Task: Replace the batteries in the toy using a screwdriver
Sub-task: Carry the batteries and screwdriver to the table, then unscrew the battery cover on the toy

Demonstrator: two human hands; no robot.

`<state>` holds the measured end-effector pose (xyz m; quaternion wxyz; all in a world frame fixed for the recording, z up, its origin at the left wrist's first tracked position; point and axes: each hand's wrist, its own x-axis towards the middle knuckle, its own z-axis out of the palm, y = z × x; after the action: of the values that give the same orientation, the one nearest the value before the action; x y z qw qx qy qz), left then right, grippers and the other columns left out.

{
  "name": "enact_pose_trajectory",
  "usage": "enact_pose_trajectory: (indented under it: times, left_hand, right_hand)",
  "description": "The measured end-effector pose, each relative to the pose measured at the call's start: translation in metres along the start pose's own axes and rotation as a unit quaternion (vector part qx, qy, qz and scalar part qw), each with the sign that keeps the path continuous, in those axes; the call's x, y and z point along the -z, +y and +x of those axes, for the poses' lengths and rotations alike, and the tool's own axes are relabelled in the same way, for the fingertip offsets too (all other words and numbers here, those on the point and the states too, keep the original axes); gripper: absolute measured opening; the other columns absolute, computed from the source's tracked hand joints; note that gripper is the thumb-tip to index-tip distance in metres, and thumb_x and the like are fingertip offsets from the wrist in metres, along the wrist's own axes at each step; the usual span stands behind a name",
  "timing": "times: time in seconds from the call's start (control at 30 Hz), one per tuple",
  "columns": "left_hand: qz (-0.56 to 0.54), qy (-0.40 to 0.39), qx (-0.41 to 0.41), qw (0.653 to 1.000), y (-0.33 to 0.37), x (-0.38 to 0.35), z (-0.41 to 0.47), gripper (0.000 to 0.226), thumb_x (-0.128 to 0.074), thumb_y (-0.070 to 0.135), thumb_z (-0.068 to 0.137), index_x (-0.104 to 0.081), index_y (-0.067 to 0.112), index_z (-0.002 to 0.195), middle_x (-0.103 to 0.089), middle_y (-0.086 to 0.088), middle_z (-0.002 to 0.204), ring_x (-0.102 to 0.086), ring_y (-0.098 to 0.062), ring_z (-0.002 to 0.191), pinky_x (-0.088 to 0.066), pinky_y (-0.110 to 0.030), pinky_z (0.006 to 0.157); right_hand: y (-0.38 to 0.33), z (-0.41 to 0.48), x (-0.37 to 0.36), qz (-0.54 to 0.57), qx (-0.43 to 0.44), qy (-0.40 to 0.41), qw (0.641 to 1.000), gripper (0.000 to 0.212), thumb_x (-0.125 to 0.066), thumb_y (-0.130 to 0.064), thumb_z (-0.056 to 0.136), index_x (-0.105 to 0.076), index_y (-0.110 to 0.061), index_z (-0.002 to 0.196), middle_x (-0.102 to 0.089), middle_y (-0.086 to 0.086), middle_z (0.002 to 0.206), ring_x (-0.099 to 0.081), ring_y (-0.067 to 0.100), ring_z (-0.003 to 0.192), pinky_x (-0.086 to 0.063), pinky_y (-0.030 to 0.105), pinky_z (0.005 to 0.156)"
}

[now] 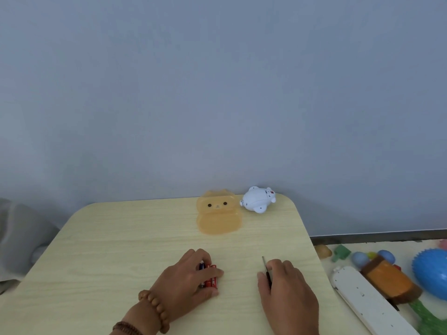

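White bear toy (257, 199) lies on its side at the far edge of the table (121, 238), just beside a translucent orange bear-shaped case (219, 215), well apart from both hands. The left hand (186, 276) curls round a cluster of batteries (210, 279); the right hand (287, 291) closes its fingers on the screwdriver (264, 262). By this judgement, the work has barely begun: no screw loosened, no cover opened.

toy (258, 199): white | bear case (219, 213): translucent orange | batteries (210, 276): red, blue | table (121, 238): pale wood grain | wall (217, 93): grey-blue
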<state>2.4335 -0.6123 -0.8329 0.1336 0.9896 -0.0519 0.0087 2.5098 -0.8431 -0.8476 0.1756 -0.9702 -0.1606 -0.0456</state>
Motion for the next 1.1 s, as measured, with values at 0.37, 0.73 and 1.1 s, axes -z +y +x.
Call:
enact_pose_trajectory:
  times: [0.37, 0.73, 1.1]
  left_hand:
    - [-0.024, -0.069, -0.020, 0.997, -0.023, 0.017, -0.001, 0.043, -0.045, 0.065, 0.085, -0.043, 0.052, 0.126, -0.030, 0.019, 0.128, -0.037, 0.003, 0.111, -0.044, -0.021, 0.094]
    - [-0.054, -0.106, -0.002, 0.993, -0.023, 0.025, 0.002, 0.056, -0.050, 0.071, 0.077, -0.040, 0.057, 0.131, -0.021, 0.026, 0.130, -0.042, 0.004, 0.102, -0.047, -0.023, 0.085]
    - [-0.060, 0.147, 0.033, 0.987, -0.014, 0.057, 0.002, 0.071, -0.059, 0.071, 0.077, -0.038, 0.045, 0.139, -0.038, 0.027, 0.131, -0.042, 0.002, 0.117, -0.053, -0.023, 0.081]
  right_hand:
    - [0.004, 0.137, 0.052, 0.076, 0.069, -0.016, 0.995, 0.045, -0.067, -0.036, 0.088, -0.055, -0.022, 0.129, -0.047, -0.003, 0.134, -0.046, 0.022, 0.122, -0.052, 0.038, 0.086]
    - [-0.004, 0.222, 0.039, 0.027, 0.114, -0.206, 0.971, 0.084, -0.079, -0.049, 0.050, -0.049, -0.045, 0.129, -0.058, -0.018, 0.126, -0.056, 0.013, 0.111, -0.054, 0.040, 0.089]
    - [0.012, 0.171, 0.063, 0.246, 0.069, -0.132, 0.958, 0.078, -0.094, -0.043, 0.060, -0.056, -0.041, 0.128, -0.064, -0.010, 0.113, -0.064, 0.002, 0.092, -0.048, 0.016, 0.073]
